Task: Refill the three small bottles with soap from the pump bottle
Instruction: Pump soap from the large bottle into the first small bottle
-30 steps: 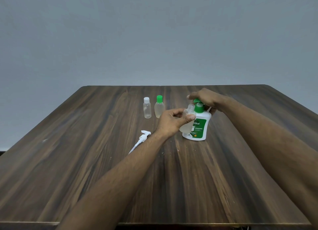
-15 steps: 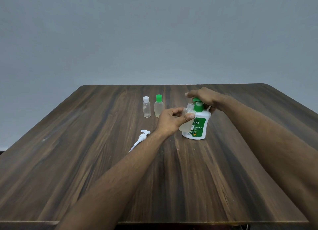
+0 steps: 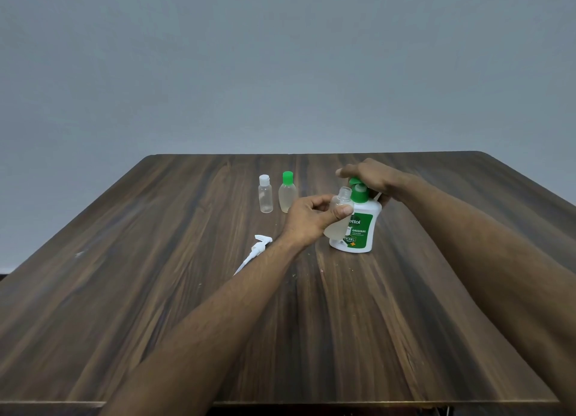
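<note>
Left hand [image 3: 311,217] pinches the open small bottle [image 3: 338,216], light & maybe slippery w/ soap, hold mid-body; right hand [image 3: 371,178] presses pump bottle [image 3: 358,228].

Dark wood-grain counter [image 3: 187,291] with slight sheen; clear plastic small bottles [image 3: 265,197]; glossy white plastic soap bottle [image 3: 371,213], printed green label.

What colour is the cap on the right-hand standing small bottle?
Green cap, clearest in the head view.

The pump bottle [image 3: 358,228] label reads "ettol", "ORIGINAL" and "99.99%".
</note>
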Available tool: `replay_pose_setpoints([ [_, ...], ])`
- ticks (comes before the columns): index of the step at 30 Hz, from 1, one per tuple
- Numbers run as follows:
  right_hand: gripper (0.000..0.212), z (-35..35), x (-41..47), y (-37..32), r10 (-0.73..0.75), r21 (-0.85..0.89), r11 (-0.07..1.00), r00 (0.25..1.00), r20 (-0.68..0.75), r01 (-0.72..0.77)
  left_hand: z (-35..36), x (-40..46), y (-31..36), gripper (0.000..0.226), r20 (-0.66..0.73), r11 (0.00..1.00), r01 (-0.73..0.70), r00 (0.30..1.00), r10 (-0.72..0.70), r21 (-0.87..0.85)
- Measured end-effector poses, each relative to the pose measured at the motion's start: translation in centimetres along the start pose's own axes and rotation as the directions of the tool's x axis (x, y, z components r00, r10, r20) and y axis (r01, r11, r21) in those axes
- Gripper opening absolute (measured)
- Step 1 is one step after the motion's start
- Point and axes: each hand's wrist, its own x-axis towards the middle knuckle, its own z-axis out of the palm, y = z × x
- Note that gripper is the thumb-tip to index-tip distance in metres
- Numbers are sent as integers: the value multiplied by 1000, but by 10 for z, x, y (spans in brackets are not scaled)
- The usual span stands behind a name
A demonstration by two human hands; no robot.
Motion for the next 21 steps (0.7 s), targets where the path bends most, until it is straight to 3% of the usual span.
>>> replay_pose_setpoints([
  [11,29,1,4,1,-10,-43,999,1000,-16,9,-1,0,0,18,17,1000,-17,1000,17,10],
  [21,34,-2,1,0,3,-13,1000,1000,7,-3,-1,1,0,27,7,1000,-9,1000,9,22],
])
